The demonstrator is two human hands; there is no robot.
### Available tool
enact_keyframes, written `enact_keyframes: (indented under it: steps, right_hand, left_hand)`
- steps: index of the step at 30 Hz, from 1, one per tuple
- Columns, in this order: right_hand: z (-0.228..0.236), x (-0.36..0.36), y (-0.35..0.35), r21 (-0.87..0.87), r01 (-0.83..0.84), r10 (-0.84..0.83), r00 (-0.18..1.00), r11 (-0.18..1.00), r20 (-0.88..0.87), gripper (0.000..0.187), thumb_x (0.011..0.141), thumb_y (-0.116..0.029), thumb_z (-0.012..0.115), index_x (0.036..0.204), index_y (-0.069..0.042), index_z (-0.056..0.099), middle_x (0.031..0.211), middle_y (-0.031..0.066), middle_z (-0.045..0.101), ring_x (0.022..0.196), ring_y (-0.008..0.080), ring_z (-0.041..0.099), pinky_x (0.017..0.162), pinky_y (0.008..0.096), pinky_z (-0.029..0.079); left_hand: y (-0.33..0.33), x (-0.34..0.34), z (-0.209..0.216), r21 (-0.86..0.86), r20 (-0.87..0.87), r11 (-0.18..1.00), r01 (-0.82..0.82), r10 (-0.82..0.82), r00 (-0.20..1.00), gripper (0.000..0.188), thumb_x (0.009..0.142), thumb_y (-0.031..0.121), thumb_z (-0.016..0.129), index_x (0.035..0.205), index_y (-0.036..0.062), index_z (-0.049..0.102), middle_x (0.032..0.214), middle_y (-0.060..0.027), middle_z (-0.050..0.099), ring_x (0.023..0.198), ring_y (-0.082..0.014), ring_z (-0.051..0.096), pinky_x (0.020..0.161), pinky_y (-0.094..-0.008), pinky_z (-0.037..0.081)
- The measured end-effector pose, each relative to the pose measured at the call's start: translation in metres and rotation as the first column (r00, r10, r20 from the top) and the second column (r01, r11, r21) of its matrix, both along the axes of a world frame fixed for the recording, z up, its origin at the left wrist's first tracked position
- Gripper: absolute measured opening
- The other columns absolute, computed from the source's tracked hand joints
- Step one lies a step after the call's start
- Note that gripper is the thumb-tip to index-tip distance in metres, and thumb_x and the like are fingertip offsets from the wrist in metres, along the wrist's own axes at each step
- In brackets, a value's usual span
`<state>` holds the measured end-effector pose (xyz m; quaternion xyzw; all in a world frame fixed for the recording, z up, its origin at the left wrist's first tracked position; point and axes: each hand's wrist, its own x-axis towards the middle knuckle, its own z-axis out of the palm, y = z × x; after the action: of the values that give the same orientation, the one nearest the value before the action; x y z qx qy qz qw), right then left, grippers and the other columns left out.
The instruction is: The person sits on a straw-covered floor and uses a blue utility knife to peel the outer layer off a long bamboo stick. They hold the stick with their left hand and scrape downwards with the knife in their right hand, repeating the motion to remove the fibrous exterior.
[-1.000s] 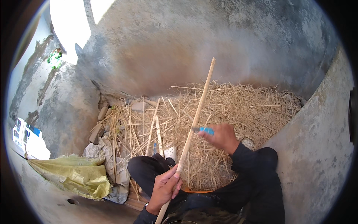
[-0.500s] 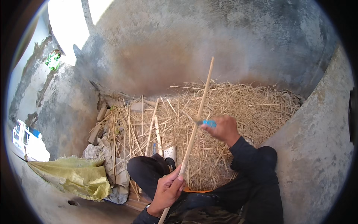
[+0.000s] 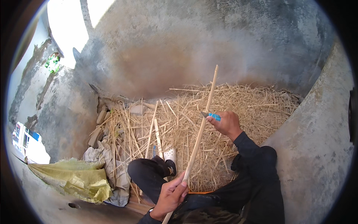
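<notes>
Pale wood, straight and narrow, forms the long stick (image 3: 197, 140) that slants from the near edge toward the far side, leaning right, its far tip seen against the grey wall (image 3: 156, 44). The left hand (image 3: 173, 196) pinches its near part between thumb and fingers. The right hand (image 3: 228, 125), farther off and to the right, has its fingers wrapped round the blue handle of a knife (image 3: 214, 117); the dark blade lies across the stick's far half, though whether it bites the wood I cannot tell. Beyond and beneath spreads a heap of shavings (image 3: 246, 108). Left of the stick lie split strips (image 3: 158, 134), a white shoe (image 3: 169, 154) on a foot, and, farther left, a torn yellow sack (image 3: 74, 179).
</notes>
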<state>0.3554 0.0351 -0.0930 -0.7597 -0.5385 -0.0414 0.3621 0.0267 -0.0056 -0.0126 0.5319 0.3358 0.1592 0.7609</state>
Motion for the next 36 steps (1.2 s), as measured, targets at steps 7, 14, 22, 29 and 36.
enact_keyframes:
  steps: [7,14,22,29,36]
  right_hand:
    - [-0.002,0.055,0.013,-0.027,0.273,-0.274,0.955,0.962,-0.111,0.078,0.085,-0.078,0.037,0.053,-0.009,0.056,0.043,0.0047,0.046,0.04,0.0213,0.05,0.039,0.0379,0.036]
    - [-0.005,0.081,0.012,-0.037,0.238,-0.241,0.949,0.97,-0.204,0.076,0.088,-0.075,0.035,0.05,-0.01,0.047,0.044,-0.0009,0.036,0.039,0.0151,0.035,0.038,0.0343,0.026]
    - [0.017,-0.074,-0.032,-0.096,-0.326,0.333,0.94,0.941,0.076,0.076,0.076,-0.081,0.047,0.055,-0.01,0.061,0.046,0.009,0.053,0.044,0.0256,0.058,0.042,0.0386,0.043]
    - [0.014,-0.06,-0.026,-0.119,-0.246,0.238,0.968,0.962,-0.079,0.073,0.08,-0.077,0.047,0.058,-0.009,0.063,0.046,0.0106,0.054,0.044,0.0288,0.058,0.044,0.04,0.045]
    - [0.012,-0.038,-0.012,-0.051,-0.14,0.137,0.988,0.989,-0.07,0.076,0.079,-0.079,0.045,0.054,-0.01,0.061,0.042,0.0093,0.049,0.041,0.0271,0.056,0.042,0.0395,0.043]
  left_hand:
    - [-0.012,-0.008,0.006,0.023,-0.015,0.997,0.069,-0.069,0.998,0.044,0.101,0.016,0.048,0.143,0.0055,0.04,0.068,0.0015,0.046,0.053,-0.0031,0.038,0.046,-0.0179,0.03]
    - [-0.012,-0.022,0.004,-0.04,-0.078,0.999,0.033,-0.036,0.996,0.044,0.101,0.016,0.048,0.143,0.0051,0.04,0.069,-0.0006,0.05,0.048,-0.0033,0.041,0.042,-0.0171,0.033]
    - [0.012,-0.009,0.007,0.092,-0.082,0.995,-0.041,0.049,0.995,0.043,0.101,0.017,0.048,0.142,0.0047,0.042,0.072,-0.0001,0.053,0.048,-0.0023,0.04,0.043,-0.0175,0.032]
    - [0.01,-0.002,0.009,0.132,-0.073,0.989,-0.059,0.069,0.995,0.044,0.1,0.016,0.05,0.142,0.0036,0.042,0.073,0.002,0.053,0.053,-0.0011,0.039,0.047,-0.0179,0.032]
    - [-0.002,-0.005,0.011,0.277,-0.047,0.96,-0.04,0.055,0.997,0.045,0.099,0.012,0.052,0.141,-0.0002,0.042,0.075,0.003,0.05,0.068,-0.0035,0.043,0.059,-0.0184,0.037]
